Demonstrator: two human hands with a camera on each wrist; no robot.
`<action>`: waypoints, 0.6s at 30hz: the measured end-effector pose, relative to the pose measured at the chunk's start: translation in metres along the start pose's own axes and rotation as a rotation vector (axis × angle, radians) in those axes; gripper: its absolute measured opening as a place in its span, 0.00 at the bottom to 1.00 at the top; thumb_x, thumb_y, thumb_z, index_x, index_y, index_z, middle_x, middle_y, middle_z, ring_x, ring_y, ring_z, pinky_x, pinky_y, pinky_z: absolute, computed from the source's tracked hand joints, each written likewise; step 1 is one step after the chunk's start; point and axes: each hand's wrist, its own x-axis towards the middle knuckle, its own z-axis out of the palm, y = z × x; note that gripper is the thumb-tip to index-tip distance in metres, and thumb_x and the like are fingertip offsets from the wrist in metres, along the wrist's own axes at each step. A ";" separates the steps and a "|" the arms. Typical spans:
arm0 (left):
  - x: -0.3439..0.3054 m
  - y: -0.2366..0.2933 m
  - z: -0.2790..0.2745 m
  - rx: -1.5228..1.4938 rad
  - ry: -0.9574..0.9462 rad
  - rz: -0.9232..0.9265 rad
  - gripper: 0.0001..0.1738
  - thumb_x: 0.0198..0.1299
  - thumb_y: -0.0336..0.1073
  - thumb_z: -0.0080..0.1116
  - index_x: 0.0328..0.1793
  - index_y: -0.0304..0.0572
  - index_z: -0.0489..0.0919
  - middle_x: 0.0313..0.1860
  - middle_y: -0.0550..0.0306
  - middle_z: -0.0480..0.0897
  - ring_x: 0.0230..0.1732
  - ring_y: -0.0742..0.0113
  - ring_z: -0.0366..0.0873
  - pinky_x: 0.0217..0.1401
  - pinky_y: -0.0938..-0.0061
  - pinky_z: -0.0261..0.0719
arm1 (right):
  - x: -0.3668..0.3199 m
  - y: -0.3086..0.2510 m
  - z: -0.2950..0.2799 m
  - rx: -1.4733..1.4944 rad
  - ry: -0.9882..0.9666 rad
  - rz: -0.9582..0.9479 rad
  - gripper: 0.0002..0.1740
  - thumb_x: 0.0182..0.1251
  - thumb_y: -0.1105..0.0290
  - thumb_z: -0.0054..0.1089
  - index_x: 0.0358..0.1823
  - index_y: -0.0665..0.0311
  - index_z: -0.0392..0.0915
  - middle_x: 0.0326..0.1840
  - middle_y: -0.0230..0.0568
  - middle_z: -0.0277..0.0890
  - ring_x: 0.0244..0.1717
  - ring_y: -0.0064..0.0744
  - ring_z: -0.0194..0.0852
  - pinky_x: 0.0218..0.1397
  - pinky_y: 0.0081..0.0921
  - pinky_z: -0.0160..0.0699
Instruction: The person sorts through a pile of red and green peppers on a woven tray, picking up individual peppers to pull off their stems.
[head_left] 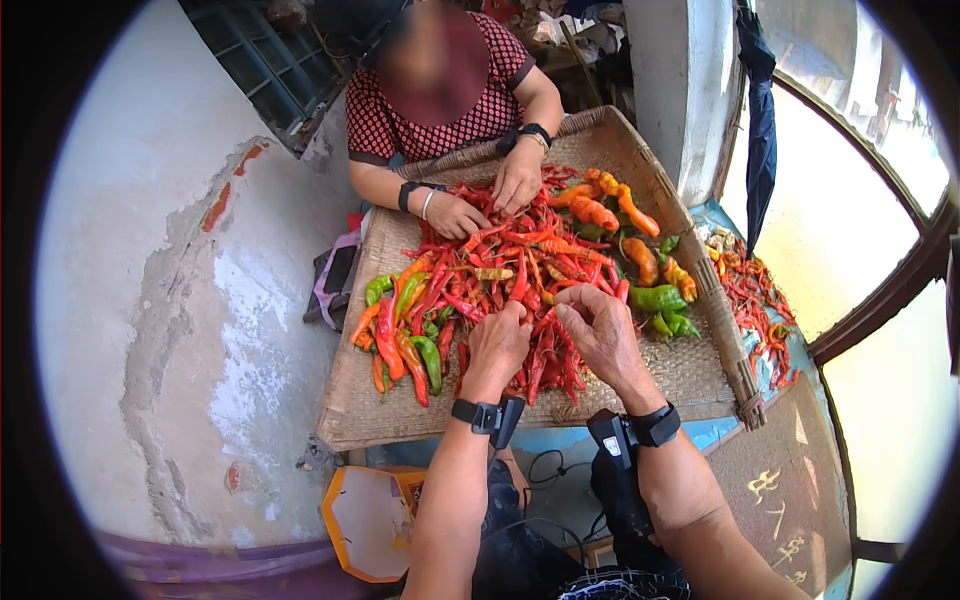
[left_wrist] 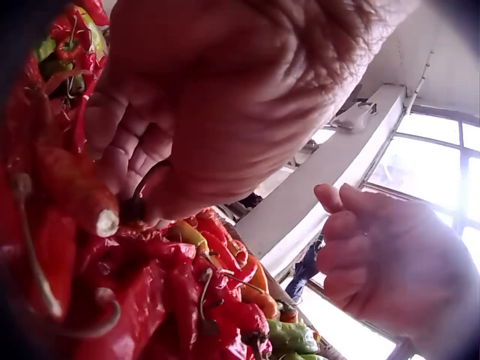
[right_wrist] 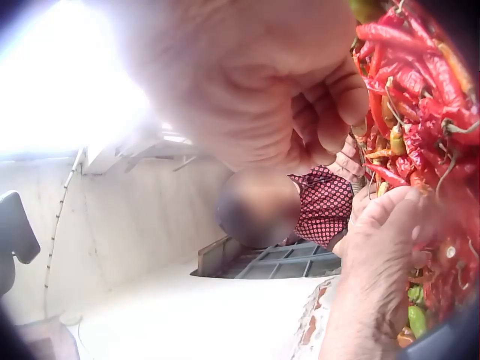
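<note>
Red chili peppers (head_left: 545,355) lie heaped on a woven tray (head_left: 385,415). Over the near part of the heap, my left hand (head_left: 497,350) has its fingers curled round a red pepper (head_left: 519,280). In the left wrist view the left hand (left_wrist: 202,97) has a dark curved stem by its fingertips, and its palm hides part of the grip. My right hand (head_left: 607,340) is just right of it, fingers curled and thumb near the index finger. Nothing shows in the right hand (left_wrist: 397,262) in the left wrist view. Close up, the right hand (right_wrist: 247,82) hides its own fingertips.
Across the tray a person (head_left: 440,90) has both hands in the heap. Green peppers (head_left: 657,298) and orange peppers (head_left: 640,260) lie at the right, mixed ones at the left. An orange-rimmed container (head_left: 335,535) is below the tray. More red peppers (head_left: 745,290) lie beyond its right edge.
</note>
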 end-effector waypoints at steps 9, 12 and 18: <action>-0.022 0.025 -0.046 -0.482 0.110 0.021 0.10 0.60 0.29 0.54 0.46 0.33 0.77 0.28 0.49 0.82 0.28 0.61 0.82 0.33 0.70 0.78 | -0.002 0.010 0.001 -0.004 -0.092 0.050 0.10 0.64 0.70 0.59 0.42 0.69 0.78 0.22 0.44 0.76 0.24 0.33 0.75 0.29 0.32 0.72; -0.031 0.035 -0.064 -0.747 0.055 -0.055 0.08 0.64 0.30 0.53 0.47 0.34 0.77 0.31 0.61 0.80 0.28 0.78 0.79 0.31 0.83 0.76 | -0.001 0.005 0.000 -0.063 -0.137 0.064 0.13 0.66 0.67 0.58 0.46 0.69 0.76 0.22 0.44 0.75 0.25 0.33 0.75 0.29 0.32 0.72; -0.038 0.040 -0.074 -1.059 0.089 -0.081 0.06 0.64 0.29 0.53 0.45 0.37 0.77 0.29 0.64 0.78 0.26 0.81 0.75 0.29 0.85 0.74 | 0.000 -0.005 0.004 0.205 -0.233 0.226 0.23 0.74 0.56 0.48 0.56 0.71 0.70 0.26 0.41 0.78 0.24 0.27 0.75 0.26 0.23 0.72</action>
